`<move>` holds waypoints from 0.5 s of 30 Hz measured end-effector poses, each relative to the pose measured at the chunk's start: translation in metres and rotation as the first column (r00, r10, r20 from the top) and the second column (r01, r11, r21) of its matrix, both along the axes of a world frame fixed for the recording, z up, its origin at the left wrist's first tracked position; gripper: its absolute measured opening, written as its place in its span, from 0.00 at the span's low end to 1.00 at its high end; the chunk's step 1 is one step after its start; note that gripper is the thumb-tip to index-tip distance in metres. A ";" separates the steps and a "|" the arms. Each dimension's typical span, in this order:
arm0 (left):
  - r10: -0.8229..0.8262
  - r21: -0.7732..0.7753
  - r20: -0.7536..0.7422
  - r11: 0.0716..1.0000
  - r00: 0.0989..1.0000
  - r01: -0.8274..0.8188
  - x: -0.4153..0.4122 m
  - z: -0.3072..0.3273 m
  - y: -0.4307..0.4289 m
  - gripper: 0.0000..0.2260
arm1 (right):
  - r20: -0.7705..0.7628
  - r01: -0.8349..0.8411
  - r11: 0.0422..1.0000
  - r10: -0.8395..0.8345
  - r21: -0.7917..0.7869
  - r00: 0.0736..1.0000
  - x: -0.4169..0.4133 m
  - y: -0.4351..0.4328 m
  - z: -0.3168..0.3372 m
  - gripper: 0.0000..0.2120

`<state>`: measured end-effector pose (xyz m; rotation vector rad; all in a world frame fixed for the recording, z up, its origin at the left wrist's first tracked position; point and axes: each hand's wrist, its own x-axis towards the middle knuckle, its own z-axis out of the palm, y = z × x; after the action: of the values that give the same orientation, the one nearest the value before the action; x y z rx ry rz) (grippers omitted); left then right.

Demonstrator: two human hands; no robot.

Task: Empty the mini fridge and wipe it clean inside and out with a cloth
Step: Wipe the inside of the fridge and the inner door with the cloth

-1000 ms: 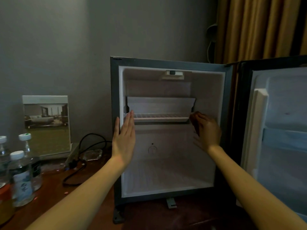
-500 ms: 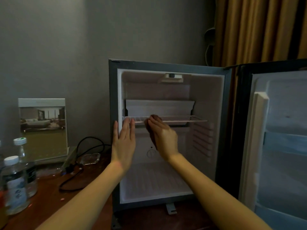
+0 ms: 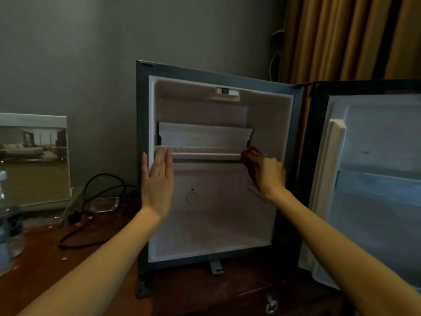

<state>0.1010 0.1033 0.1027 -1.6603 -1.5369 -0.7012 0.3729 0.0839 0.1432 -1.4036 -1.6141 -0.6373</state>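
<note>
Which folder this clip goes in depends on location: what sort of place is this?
Probably a hotel room: an open mini fridge on a wooden desk, a standing card picturing a furnished bedroom, small water bottles at the left, and heavy curtains behind.

One mini fridge, one wire shelf, two hands (left hand, right hand), one picture card, one cable.

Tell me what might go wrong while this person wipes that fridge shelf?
The right hand grips what looks like a dark cloth at the right end of the white wire shelf; a hard rub might knock the shelf off its rails.
The left forearm passes near the looped black power cable and clear glass dish; drawing back could snag them.
</note>
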 end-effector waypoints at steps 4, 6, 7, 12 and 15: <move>-0.385 0.027 0.134 0.923 0.913 0.385 0.029 -0.037 -0.005 0.44 | -0.105 -0.092 0.996 0.092 0.005 0.990 -0.016 -0.022 0.000 0.13; -0.526 -0.102 0.129 0.836 0.841 0.539 0.043 -0.066 -0.011 0.40 | -0.067 -0.129 0.991 0.130 0.018 0.989 -0.020 -0.025 -0.021 0.13; -0.534 -0.228 0.182 0.794 0.826 0.563 0.046 -0.080 -0.015 0.38 | -0.065 -0.138 0.990 0.138 -0.007 0.988 -0.020 -0.024 -0.036 0.13; -0.202 -0.591 0.448 0.663 0.871 0.459 0.040 -0.138 -0.016 0.28 | -0.232 -0.259 0.910 0.188 -0.325 0.954 -0.019 -0.009 -0.116 0.14; -0.116 -0.569 0.485 0.710 0.867 0.414 0.032 -0.145 -0.011 0.26 | -0.343 -0.193 0.889 0.044 -0.415 0.938 -0.011 0.018 -0.154 0.12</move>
<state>0.1332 0.0925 -0.0426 -2.4348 -2.0266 -0.7466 0.3623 0.1015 -0.0107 -1.6145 -1.6167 0.0546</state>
